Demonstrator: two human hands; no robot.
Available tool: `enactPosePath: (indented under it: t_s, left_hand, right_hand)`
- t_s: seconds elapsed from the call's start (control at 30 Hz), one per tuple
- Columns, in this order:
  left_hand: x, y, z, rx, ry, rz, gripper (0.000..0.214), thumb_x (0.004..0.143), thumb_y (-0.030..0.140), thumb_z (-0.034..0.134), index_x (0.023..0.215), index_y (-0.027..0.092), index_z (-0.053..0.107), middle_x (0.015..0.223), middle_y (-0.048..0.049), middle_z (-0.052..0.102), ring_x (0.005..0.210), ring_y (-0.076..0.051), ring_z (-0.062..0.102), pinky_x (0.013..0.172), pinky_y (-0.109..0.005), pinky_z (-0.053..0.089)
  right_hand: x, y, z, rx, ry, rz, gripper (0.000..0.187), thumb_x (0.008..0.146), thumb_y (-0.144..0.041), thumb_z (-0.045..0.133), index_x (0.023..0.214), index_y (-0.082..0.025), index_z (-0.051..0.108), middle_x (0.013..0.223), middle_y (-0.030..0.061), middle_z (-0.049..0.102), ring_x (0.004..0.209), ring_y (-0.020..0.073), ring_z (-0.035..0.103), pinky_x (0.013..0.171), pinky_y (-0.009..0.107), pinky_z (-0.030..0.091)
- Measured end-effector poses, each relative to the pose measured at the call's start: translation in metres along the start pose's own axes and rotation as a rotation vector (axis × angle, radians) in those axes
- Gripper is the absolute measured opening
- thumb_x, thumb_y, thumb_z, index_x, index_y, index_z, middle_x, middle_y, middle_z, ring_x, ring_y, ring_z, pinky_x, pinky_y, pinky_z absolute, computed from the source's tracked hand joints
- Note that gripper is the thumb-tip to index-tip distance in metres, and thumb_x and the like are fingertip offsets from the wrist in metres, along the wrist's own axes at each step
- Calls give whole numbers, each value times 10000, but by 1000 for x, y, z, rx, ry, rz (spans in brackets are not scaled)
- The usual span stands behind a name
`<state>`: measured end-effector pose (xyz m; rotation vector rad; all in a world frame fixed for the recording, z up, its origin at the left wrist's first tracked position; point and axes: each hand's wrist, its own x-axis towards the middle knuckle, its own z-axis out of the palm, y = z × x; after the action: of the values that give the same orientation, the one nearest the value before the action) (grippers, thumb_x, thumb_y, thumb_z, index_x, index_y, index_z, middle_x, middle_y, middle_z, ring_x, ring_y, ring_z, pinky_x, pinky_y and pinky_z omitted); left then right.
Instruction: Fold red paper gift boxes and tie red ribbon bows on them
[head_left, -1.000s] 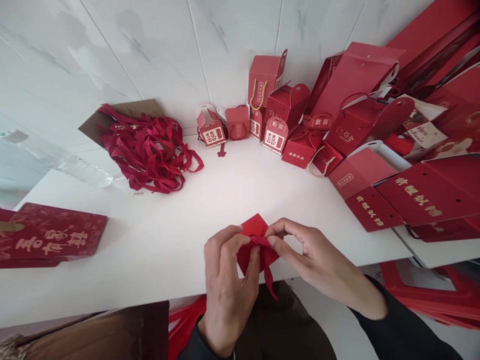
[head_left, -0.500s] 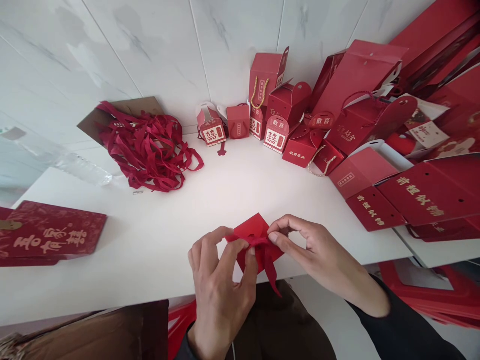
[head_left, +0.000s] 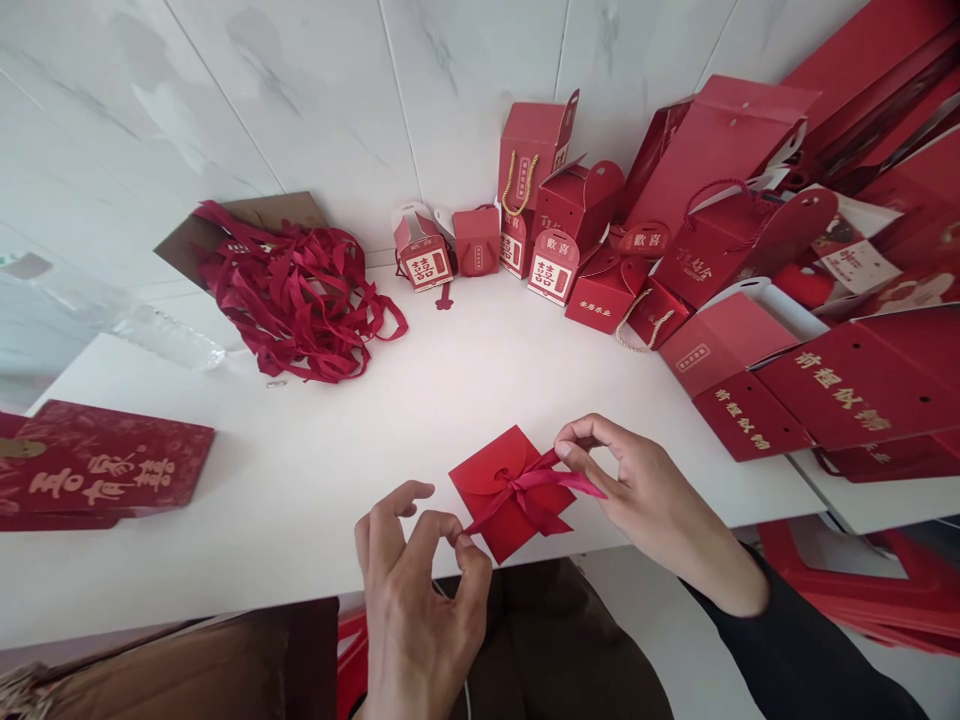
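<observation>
A small flat red box (head_left: 504,470) lies at the near edge of the white table (head_left: 315,470), with a red ribbon (head_left: 525,490) knotted across its middle. My left hand (head_left: 416,590) pinches one end of the ribbon at the lower left of the box. My right hand (head_left: 637,490) pinches the other end at the upper right. The ribbon runs taut between the two pinches.
A heap of loose red ribbons (head_left: 296,295) lies at the back left on brown cardboard. Several small red gift boxes (head_left: 551,235) stand along the tiled wall. Flat red cartons (head_left: 825,385) are stacked at the right. A red printed card (head_left: 97,470) lies at the left edge.
Both hands have pulled apart from the box's middle, left toward me and left, right outward, drawing the ribbon ends out taut. The knot now shows on the box.
</observation>
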<state>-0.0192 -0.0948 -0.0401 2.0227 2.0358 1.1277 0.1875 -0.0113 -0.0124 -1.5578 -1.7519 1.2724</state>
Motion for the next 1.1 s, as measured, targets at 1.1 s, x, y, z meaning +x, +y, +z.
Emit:
enactPosePath:
  t_s: [1.1]
  left_hand:
    - [-13, -14, -3, -459, -265, -318, 540, 937, 299, 560, 1449, 304, 390, 1533, -99, 426, 1330, -294, 499, 1027, -439, 505]
  right_hand:
    - [12, 20, 1, 113, 71, 57, 417, 991, -620, 503, 1192, -284, 649, 1040, 50, 729, 1020, 264, 697, 823, 351, 546]
